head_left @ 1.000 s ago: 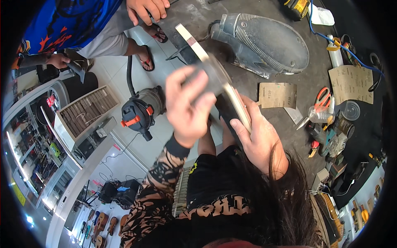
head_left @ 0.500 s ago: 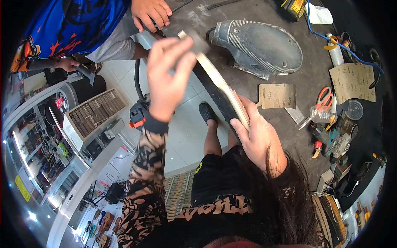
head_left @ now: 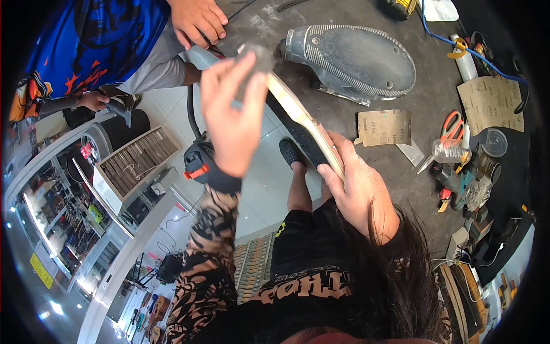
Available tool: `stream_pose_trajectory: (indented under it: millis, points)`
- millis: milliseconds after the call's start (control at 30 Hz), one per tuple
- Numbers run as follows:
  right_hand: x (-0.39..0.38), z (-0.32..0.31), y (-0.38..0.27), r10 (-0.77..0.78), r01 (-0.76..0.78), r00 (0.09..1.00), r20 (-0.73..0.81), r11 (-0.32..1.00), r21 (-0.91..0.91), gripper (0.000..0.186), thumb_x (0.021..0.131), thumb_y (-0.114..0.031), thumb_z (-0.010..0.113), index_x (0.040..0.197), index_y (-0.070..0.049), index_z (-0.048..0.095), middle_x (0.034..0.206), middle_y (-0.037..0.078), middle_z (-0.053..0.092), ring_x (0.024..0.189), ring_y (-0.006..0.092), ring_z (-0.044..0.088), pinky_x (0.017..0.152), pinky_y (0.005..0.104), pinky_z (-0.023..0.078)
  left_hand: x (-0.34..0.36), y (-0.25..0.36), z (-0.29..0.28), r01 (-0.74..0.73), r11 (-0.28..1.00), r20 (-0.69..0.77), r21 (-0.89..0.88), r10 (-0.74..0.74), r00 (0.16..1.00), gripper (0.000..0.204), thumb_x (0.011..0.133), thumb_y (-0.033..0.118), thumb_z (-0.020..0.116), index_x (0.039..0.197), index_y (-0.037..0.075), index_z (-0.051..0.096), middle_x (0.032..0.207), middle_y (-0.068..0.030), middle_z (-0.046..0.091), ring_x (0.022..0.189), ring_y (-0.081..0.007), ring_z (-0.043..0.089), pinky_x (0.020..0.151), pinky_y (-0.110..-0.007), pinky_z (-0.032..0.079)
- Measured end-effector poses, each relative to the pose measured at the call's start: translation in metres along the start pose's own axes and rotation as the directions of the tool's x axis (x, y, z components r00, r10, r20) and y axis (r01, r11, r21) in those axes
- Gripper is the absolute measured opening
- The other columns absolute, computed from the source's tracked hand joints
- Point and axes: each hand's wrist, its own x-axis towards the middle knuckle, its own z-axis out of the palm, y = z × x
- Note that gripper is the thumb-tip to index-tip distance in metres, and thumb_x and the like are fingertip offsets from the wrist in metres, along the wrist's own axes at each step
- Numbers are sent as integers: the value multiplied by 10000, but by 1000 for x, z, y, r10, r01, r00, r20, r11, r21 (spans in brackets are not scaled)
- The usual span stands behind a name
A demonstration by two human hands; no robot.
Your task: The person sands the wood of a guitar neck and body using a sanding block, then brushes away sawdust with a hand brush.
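Note:
My right hand [head_left: 364,192] grips the near end of a slim, pale wooden piece [head_left: 288,104], shaped like a guitar neck, with the thumb along its edge. The piece slants up and to the left across the table's front edge. At its far end, my left hand [head_left: 232,112] pinches a dark grey pad [head_left: 258,59] against the wood. Motion blurs the pad and the fingertips; it looks like sandpaper.
A grey corded power sander [head_left: 361,63] lies on the dark table, beside cut sandpaper [head_left: 385,127]. Orange-handled scissors [head_left: 452,127], a clear plastic cup [head_left: 450,151] and a larger sandpaper sheet [head_left: 491,104] lie right. Another person's hand [head_left: 199,22] rests on the far left table edge.
My left hand and the pad have shifted slightly along the far end of the wood, the wrist tilting. My right hand keeps its grip. The whole view has turned a little.

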Motion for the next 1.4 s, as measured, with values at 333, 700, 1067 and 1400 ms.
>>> stream_pose_trajectory:
  millis: [333,700,1067,1400]
  points:
    - [0,-2,-1,-16,16,1000,12,1000,10,614,1117,-297,645,1628,-54,406,1156,268,765,1088,490,745,932,533,595,-16,13,-18,79,997,55,-26,-77,995,422,892,27,860,1312,26,816,1259,-189,686,1116,-325,674,993,-413,553]
    - [-3,2,3,-45,45,999,-21,999,-20,597,1107,-252,667,1612,-64,411,1159,258,765,1064,475,749,894,536,600,-36,48,-44,-307,905,146,295,275,950,523,833,97,944,1341,138,827,1321,-164,616,1150,-346,617,941,-426,560]
    - [-2,0,0,10,-11,999,31,1000,27,588,1104,-232,669,1615,-51,441,1138,217,785,1014,419,778,899,498,596,-46,61,-15,-432,796,205,424,380,902,466,796,85,984,1241,128,851,1286,-122,593,1140,-308,578,966,-425,514]
    - [-4,8,5,-49,47,996,-72,999,-26,605,1090,-216,682,1613,-45,428,1037,211,777,912,379,791,855,488,605,-58,60,-16,-398,832,190,386,350,917,528,768,83,994,1272,161,858,1299,-132,570,1150,-329,560,956,-411,511]
